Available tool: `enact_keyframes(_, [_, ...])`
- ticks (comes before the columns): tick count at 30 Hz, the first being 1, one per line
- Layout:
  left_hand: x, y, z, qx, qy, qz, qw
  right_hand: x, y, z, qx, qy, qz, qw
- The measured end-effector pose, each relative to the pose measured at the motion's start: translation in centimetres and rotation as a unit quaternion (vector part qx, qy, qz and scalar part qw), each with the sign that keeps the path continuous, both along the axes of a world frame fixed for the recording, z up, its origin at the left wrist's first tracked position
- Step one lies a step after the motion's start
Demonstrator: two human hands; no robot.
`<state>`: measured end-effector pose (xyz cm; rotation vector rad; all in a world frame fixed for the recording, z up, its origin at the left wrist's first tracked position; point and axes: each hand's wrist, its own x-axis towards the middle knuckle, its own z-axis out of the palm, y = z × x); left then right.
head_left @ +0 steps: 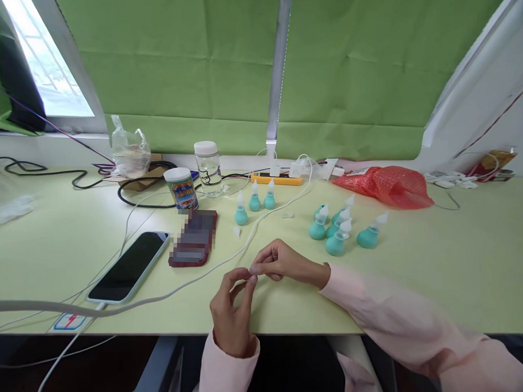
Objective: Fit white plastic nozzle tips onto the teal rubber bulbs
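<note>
While both hands meet fingertip to fingertip above the tabletop (457, 254), left hand (232, 309) and right hand (280, 262) pinch a tiny, barely visible piece; probably light, best gripped at its ends. Teal bulbs (335, 230) stand beyond.

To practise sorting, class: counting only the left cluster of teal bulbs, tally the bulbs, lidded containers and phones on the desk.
Teal bulbs: 3
Lidded containers: 2, the printed can and the clear jar
Phones: 1
Total: 6
</note>
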<state>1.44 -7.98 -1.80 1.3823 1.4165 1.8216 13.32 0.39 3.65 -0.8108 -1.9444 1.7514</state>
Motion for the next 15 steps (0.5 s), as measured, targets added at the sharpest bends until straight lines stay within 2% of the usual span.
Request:
enact_keyframes(3, [-0.1, 0.1, -0.3, -0.001, 0.02, -0.003, 1.0, 0.0, -0.1, -0.7, -0.033, -0.003, -0.008, 0.999])
enact_keyframes(6, [-0.2, 0.1, -0.8, 0.021, 0.045, 0.007, 0.999, 0.0, -0.2, -0.9, -0.024, -0.028, -0.005, 0.999])
enact_keyframes(8, [-0.2, 0.1, -1.1, 0.036, 0.06, 0.011, 0.997, 0.3, -0.1, -0.8, 0.021, -0.065, 0.013, 0.998])
enact_keyframes(10, [-0.2, 0.0, -1.2, 0.037, 0.061, 0.011, 0.997, 0.8, 0.2, -0.4, 0.137, -0.118, -0.001, 0.983])
enact_keyframes(11, [-0.2, 0.0, -1.1, 0.032, 0.058, 0.008, 0.998, 1.1, 0.5, -0.2, 0.226, -0.151, -0.031, 0.962])
enact_keyframes(12, [-0.2, 0.0, -1.1, 0.027, 0.056, 0.005, 0.998, 1.5, 1.1, 0.0, 0.32, -0.191, -0.073, 0.925])
enact_keyframes(14, [-0.2, 0.0, -1.0, 0.025, 0.055, 0.001, 0.998, 2.0, 2.6, 0.3, 0.47, -0.29, -0.163, 0.817])
enact_keyframes(15, [-0.2, 0.0, -0.9, 0.028, 0.06, 0.0, 0.998, 2.2, 3.5, 0.4, 0.499, -0.353, -0.189, 0.768])
